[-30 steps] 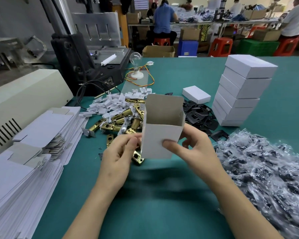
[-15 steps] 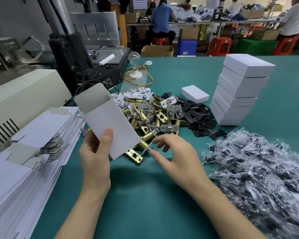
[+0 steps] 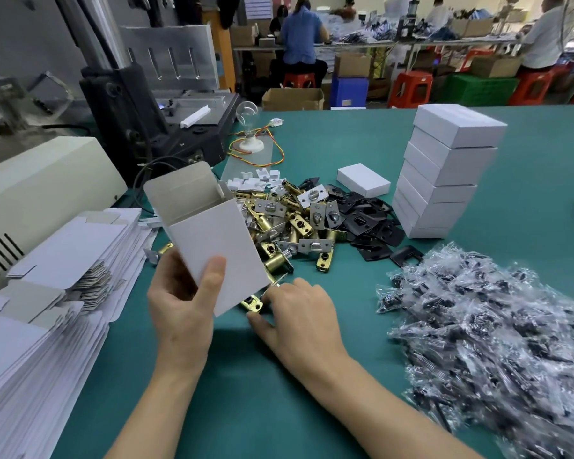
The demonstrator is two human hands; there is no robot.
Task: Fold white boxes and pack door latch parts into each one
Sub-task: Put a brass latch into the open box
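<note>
My left hand [image 3: 179,303] grips a folded white box [image 3: 212,240] by its lower end. The box tilts to the left and its top flap stands open. Just below its lower corner, my right hand [image 3: 299,313] lies low on the green table, with fingers and thumb closed around a brass door latch [image 3: 252,303] at the near edge of the pile. The pile of brass and silver latch parts [image 3: 295,223] lies behind the box. Black plates [image 3: 371,220] lie to its right.
Flat white box blanks [image 3: 47,293] are stacked at the left. A stack of closed white boxes [image 3: 444,173] stands at the right, with a single box [image 3: 363,178] beside it. Small clear bags of black parts [image 3: 494,326] heap at the near right. Machines [image 3: 140,104] and a bulb [image 3: 247,127] stand behind.
Both hands held the upright box a second ago. My left hand then carried it left and tilted it, while my right hand let go and dropped onto the near brass latch.
</note>
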